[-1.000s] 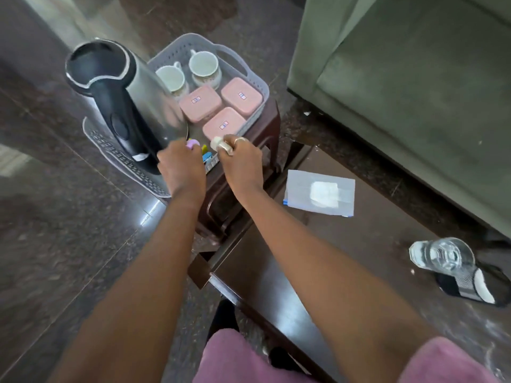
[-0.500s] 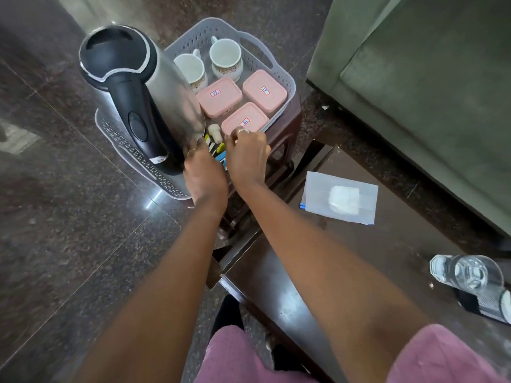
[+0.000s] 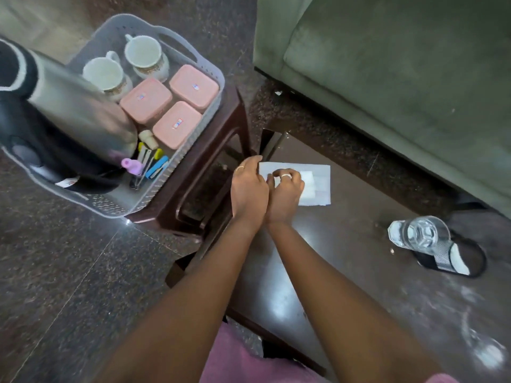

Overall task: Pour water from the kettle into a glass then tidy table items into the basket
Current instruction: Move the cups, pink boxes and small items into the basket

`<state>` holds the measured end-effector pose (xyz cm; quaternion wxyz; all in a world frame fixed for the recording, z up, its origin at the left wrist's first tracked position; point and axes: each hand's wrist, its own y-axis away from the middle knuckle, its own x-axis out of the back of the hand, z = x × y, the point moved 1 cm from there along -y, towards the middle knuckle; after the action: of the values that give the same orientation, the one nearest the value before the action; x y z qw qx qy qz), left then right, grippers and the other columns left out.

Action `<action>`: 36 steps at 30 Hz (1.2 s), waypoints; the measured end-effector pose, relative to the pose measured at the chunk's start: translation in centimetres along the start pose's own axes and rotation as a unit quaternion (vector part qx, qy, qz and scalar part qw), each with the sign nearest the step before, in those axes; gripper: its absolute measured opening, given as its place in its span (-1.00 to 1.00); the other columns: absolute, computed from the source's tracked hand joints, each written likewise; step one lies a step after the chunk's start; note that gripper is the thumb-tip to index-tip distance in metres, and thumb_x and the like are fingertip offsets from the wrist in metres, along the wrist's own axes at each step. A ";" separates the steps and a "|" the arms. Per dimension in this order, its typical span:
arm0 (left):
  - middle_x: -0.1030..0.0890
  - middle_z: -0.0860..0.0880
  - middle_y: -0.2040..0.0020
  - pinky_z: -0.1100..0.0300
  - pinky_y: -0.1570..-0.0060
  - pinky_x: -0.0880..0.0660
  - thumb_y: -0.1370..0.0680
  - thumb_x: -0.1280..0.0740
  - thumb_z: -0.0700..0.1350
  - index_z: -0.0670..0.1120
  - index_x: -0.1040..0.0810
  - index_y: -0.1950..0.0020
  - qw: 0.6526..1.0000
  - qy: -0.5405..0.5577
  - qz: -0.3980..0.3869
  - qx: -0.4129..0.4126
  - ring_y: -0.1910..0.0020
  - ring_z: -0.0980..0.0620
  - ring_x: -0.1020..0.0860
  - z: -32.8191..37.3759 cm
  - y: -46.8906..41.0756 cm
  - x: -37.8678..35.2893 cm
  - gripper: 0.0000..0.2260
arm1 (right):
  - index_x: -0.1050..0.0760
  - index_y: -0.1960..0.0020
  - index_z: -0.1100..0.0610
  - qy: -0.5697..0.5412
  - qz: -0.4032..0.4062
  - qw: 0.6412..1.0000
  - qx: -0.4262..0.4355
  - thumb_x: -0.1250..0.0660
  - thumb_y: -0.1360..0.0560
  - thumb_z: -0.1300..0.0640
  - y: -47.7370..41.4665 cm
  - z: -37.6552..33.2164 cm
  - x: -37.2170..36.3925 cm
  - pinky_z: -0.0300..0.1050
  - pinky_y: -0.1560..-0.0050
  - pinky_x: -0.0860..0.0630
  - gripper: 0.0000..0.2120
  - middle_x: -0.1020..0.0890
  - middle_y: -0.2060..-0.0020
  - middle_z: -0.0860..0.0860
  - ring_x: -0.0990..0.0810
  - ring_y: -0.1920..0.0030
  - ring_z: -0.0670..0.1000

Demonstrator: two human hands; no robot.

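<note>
I see both hands mid-frame on the clear pouch (image 3: 319, 174), which lies flat on the dark table (image 3: 345, 272). Left hand (image 3: 249, 186) has fingers curled round the pouch's left edge. Right hand (image 3: 284, 192) pinches its top. Kettle (image 3: 77, 114) sits in the basket (image 3: 214, 78), upper left. Glass (image 3: 420, 233) of water stands right of centre.

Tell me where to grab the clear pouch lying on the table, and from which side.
Pinch the pouch at its left short edge, coming from the left, where the left hand and right hand are. It lies flat on the table, so a top-down grab would likely slip; that edge is nearest the table's corner.
</note>
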<state>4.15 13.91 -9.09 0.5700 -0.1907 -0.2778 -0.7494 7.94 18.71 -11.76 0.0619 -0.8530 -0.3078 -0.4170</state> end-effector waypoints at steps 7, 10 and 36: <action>-0.33 -0.24 -0.41 0.04 -0.35 -0.24 -0.55 -0.18 -0.25 -0.23 -0.21 -0.44 0.978 -0.081 -0.092 0.167 -0.38 -0.19 -0.29 -2.4 0.2 -5.8 -0.55 | -0.33 -0.36 0.26 0.083 -0.009 0.983 -0.161 -0.25 -0.56 0.14 -3.6 7.8 3.5 -0.01 -0.30 -0.29 -0.59 -0.28 -0.38 0.22 -0.30 -0.34 0.21; -0.17 -0.23 -0.49 0.00 -0.38 -0.18 -0.59 -0.19 -0.15 -0.23 -0.06 -0.49 0.966 -0.094 -0.111 0.216 -0.45 -0.21 -0.16 -3.3 -0.6 -6.9 -0.48 | -0.25 -0.40 0.26 0.084 -0.035 0.975 -0.203 -0.23 -0.57 0.15 -4.4 9.8 4.1 0.02 -0.32 -0.28 -0.56 -0.28 -0.38 0.24 -0.31 -0.34 0.24; -0.59 -0.21 -0.04 0.25 0.24 -0.30 -0.61 -0.13 -0.05 -0.19 -0.38 -0.15 0.973 0.135 0.113 0.150 0.08 -0.12 -0.54 0.0 -2.6 -1.8 -0.76 | -0.50 -0.17 0.18 -0.226 0.069 0.963 -0.129 -0.37 -0.45 0.25 -6.3 3.2 5.4 -0.37 0.12 -0.40 -0.71 -0.58 -0.01 0.06 -0.53 0.07 -0.05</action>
<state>2.16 15.73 -10.67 0.7056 -0.0304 -0.2845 -0.6483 8.91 27.48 -10.75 -0.0917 -0.9450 -0.1978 -0.2440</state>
